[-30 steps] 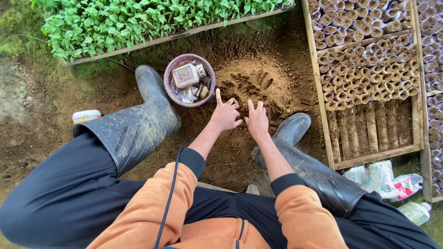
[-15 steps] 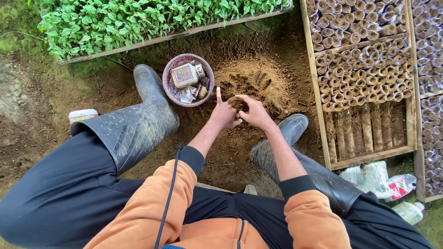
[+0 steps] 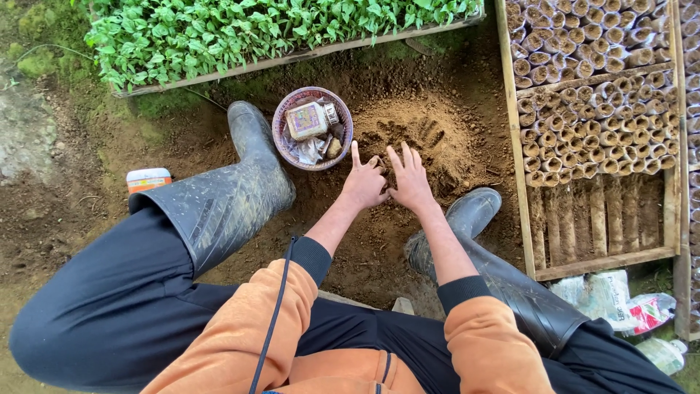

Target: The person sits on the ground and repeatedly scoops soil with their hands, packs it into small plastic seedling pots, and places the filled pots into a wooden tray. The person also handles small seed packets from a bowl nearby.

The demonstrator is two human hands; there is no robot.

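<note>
Head view: both hands are down at the near edge of the soil mound [image 3: 419, 131]. The left hand [image 3: 362, 182] has its forefinger out, the rest curled round something small I cannot make out; the right hand [image 3: 412, 182] has its fingers spread flat, gripping nothing. The risk, I'd judge: loose soil slumps. The basket [image 3: 281, 135] crowds left of the mound, the wooden tray [image 3: 519, 168] right; open ground lies nearer.

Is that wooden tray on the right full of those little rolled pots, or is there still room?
Partly full. The wooden tray has rolled pots packed in rows across its upper part, while the lower part shows only bare slats.
</note>
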